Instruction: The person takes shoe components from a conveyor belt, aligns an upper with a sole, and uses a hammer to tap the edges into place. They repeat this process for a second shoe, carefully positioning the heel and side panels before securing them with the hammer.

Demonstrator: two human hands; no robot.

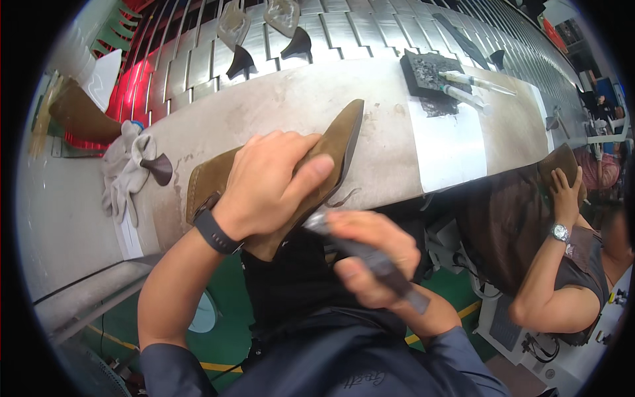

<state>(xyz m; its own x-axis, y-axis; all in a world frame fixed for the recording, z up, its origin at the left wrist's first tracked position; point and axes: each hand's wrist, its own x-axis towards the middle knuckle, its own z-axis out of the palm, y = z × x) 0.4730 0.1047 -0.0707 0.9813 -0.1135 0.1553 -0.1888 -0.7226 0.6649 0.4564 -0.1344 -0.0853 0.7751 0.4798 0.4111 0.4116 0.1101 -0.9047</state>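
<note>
A brown boot (340,139) lies at the near edge of the surface (218,132), its toe pointing far and right, its shaft to the left and its heel end reaching past the edge. The left hand (268,178) is spread across it, fingers clamped over the upper, with the thumb along the right side close to the sole. The right hand (374,248) has its fingers closed around the dark handle of a hammer-like tool (390,274), whose metal head is near the sole's rim; blur hides whether they touch.

The thumb looks most at risk: a stroke landing too far along the sole could catch it. A glancing blow might skid off the rim and mark the suede. Because the heel end overhangs, a knock there could tip or twist the boot if the left hand's grip slackens. A thin dark strip (345,196) just right of the sole could get caught under the boot if it shifts.

Gloves (122,175) and a dark heel piece (157,169) lie to the left; a dark block (423,73) with two syringes (466,97) sits far right, apart from the work. On the right, a co-worker's hand (566,192) holds another boot (559,161).
</note>
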